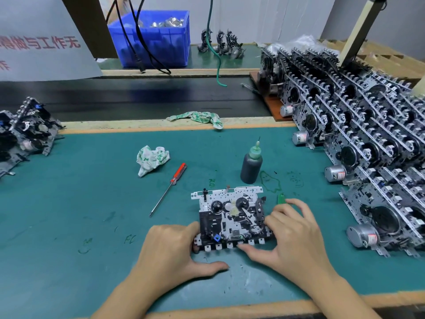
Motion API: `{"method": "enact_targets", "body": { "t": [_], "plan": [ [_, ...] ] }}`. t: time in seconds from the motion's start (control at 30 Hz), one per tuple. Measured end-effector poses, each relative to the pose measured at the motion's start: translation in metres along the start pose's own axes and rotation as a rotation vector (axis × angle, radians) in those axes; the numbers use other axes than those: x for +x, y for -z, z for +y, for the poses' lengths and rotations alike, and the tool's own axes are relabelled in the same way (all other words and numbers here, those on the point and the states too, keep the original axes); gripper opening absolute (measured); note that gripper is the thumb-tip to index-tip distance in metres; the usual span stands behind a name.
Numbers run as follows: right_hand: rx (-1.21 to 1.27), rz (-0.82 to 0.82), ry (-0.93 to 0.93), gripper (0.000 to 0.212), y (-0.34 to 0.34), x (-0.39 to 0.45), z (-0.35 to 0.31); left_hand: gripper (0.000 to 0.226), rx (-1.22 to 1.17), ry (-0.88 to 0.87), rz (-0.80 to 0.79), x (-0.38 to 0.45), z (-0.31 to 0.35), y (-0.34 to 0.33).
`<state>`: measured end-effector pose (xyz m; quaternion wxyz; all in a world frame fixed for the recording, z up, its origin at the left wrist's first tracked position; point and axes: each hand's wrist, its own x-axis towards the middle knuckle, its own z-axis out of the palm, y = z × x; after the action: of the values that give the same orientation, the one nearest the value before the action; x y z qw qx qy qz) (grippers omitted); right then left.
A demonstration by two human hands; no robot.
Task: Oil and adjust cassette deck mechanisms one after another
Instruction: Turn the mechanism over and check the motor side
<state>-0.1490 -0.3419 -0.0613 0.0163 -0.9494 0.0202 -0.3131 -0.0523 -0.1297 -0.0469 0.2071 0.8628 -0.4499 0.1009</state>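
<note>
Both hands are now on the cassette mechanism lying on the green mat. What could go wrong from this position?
1. The oil bottle stands upright just beyond the mechanism, needle tip uncovered. Reaching for it past the deck could tip it; green smears already mark the mat.
2. The right hand covers the deck's right edge, and the left hand grips the near left corner. Oily fingers might slip.
3. The red screwdriver lies loose on the left and might roll.

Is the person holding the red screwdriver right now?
No. The red screwdriver lies alone on the mat; both hands are at the cassette mechanism.
</note>
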Motion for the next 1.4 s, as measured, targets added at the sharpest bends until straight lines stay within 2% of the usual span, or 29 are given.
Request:
{"method": "enact_targets", "body": {
  "t": [0.1,0.2,0.47,0.6,0.8,1.07,1.17,1.27,1.33,1.4],
  "plan": [
    [0.11,-0.056,0.073,0.053,0.002,0.001,0.006,0.06,0.033,0.102,0.022,0.0,0.005,-0.001],
    [0.087,-0.048,0.131,0.049,0.003,0.0,0.008,0.06,0.025,0.151,0.052,0.002,0.007,-0.001],
    [0.22,-0.098,0.093,0.053,0.005,0.0,0.005,0.054,-0.038,0.297,0.031,0.005,0.009,-0.003],
    [0.145,-0.046,0.067,0.05,0.003,0.001,0.0,0.063,-0.088,0.21,-0.041,0.006,-0.001,0.001],
    [0.087,-0.027,0.016,0.058,0.006,0.001,-0.002,0.064,-0.132,0.121,-0.072,0.004,0.0,0.003],
    [0.196,-0.16,0.093,0.056,0.011,0.004,0.001,0.065,-0.183,0.192,-0.053,0.003,-0.006,0.003],
    [0.367,-0.246,-0.001,0.057,0.018,0.009,-0.002,0.069,-0.278,0.226,-0.043,0.004,-0.005,0.01],
    [0.693,-0.344,-0.271,0.054,0.027,0.014,-0.007,0.06,-0.442,0.252,0.051,0.005,-0.001,0.02],
    [0.839,-0.345,-0.432,0.059,0.03,0.018,-0.014,0.064,-0.563,0.342,0.127,0.008,0.004,0.025],
    [0.891,-0.329,-0.511,0.06,0.033,0.023,-0.02,0.068,-0.616,0.454,0.175,0.013,0.008,0.028]
  ]
}}
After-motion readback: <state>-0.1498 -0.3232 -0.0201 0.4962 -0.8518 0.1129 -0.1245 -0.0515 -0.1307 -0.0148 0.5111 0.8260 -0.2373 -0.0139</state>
